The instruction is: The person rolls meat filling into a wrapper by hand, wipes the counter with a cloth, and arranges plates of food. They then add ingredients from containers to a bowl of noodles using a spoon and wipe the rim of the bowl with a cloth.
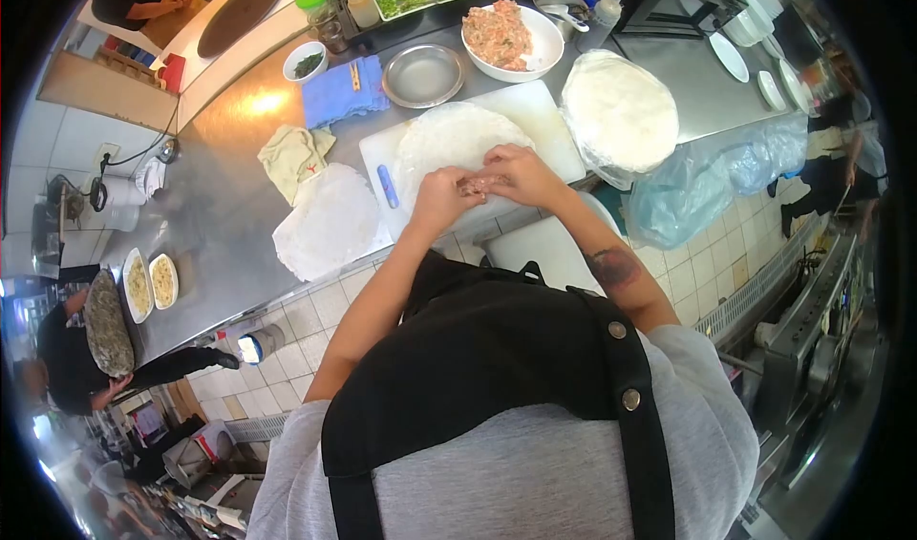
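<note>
My left hand (442, 198) and my right hand (525, 175) meet over the near edge of a round white wrapper sheet (449, 137). Between their closed fingers is a small lump of pinkish minced filling (472, 187). The sheet lies on a white cutting board (554, 125), beside a blue-handled tool (387, 186) whose kind I cannot make out. Behind the board stands a white bowl (547, 67) heaped with minced filling (497, 36). A stack of round wrapper sheets (619, 110) in plastic sits to the right.
A metal dish (422, 75), blue cloth (344, 96) and bowl of dark greens (306, 63) stand behind. A beige cloth (291, 161) and pale sheet (330, 220) lie left. Plastic bags (707, 182) hang over the right edge. A person (76, 359) carries a wrapped bundle at far left.
</note>
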Action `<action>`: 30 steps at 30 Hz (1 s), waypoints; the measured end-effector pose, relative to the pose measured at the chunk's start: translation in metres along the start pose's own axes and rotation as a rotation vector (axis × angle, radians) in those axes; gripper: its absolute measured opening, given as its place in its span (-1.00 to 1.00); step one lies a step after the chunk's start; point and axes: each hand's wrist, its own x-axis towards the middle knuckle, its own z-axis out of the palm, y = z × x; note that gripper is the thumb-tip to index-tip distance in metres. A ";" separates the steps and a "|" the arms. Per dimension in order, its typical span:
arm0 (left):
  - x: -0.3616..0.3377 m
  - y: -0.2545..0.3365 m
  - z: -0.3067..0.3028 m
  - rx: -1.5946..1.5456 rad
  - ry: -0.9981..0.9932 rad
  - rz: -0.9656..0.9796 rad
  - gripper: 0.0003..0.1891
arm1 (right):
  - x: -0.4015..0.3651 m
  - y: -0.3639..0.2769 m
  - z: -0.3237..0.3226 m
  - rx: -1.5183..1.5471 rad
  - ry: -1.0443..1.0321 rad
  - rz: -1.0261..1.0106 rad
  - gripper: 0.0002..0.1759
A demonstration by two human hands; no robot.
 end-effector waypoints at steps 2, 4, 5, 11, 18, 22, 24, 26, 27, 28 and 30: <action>0.005 -0.011 -0.006 -0.261 -0.147 -0.199 -0.72 | -0.004 0.006 0.005 0.112 0.114 0.003 -0.85; 0.007 -0.013 -0.005 -0.222 -0.134 -0.159 -0.75 | -0.009 0.006 0.007 0.126 0.117 0.062 -0.86; 0.007 -0.015 -0.004 -0.179 -0.116 -0.121 -0.78 | -0.010 0.006 0.009 0.143 0.120 0.113 -0.87; 0.010 -0.008 0.018 -0.041 0.004 -0.027 -0.85 | -0.008 -0.002 0.006 0.270 0.163 0.246 -0.90; 0.012 -0.003 0.031 0.032 0.005 0.090 -0.78 | -0.012 0.014 0.004 0.214 0.164 0.280 -0.90; 0.014 -0.001 0.042 0.097 0.004 0.096 -0.75 | -0.013 0.018 0.003 0.206 0.160 0.274 -0.91; 0.015 0.000 0.042 0.088 0.035 0.117 -0.75 | -0.013 0.016 -0.001 0.199 0.130 0.301 -0.87; 0.014 0.002 0.039 0.085 0.048 0.091 -0.74 | -0.014 0.009 -0.007 0.326 0.145 0.285 -0.72; 0.014 0.002 0.039 0.086 0.047 0.093 -0.74 | -0.014 0.010 -0.006 0.326 0.147 0.286 -0.72; 0.013 0.002 0.039 0.083 0.073 0.094 -0.73 | -0.016 0.011 -0.004 0.228 0.159 0.176 -0.67; 0.013 0.002 0.042 0.074 0.092 0.101 -0.71 | -0.019 0.011 -0.005 0.126 0.174 0.076 -0.61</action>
